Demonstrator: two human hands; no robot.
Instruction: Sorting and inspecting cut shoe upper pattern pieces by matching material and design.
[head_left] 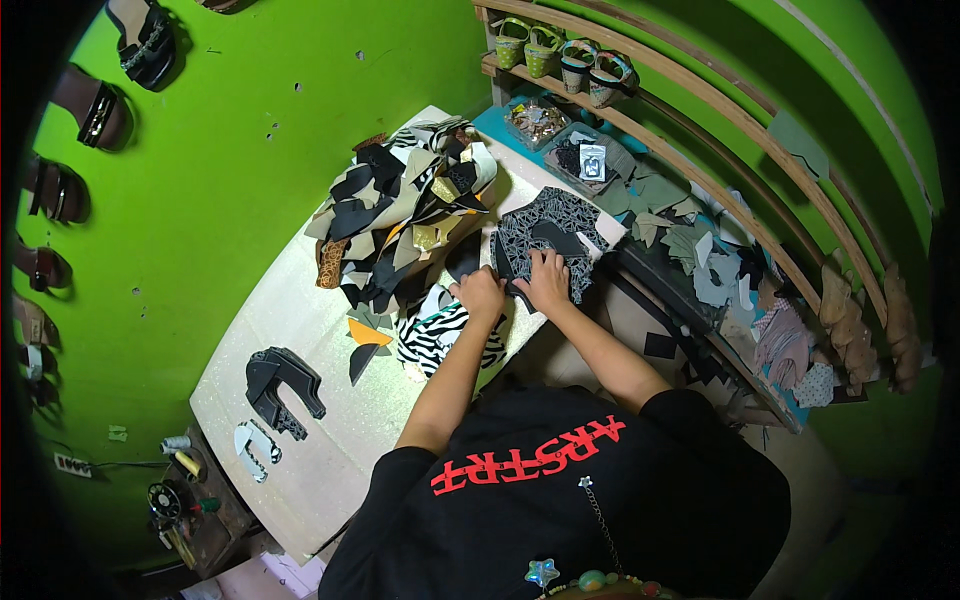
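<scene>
A sheet of black-and-grey patterned material lies on the pale table, with dark cut pieces on top of it. My right hand rests on the sheet's near part, fingers stretched out over it and a dark piece. Just to its left, at the sheet's left edge, my left hand lies low with its fingers apart, near another black piece. Beneath my left wrist is zebra-striped material. What lies directly under my fingertips is partly hidden.
A tall heap of mixed scraps stands beyond my left hand. Stacked black U-shaped pieces and smaller white ones lie at the table's left. A wooden rack with sandals runs along the right, above scrap-covered shelves.
</scene>
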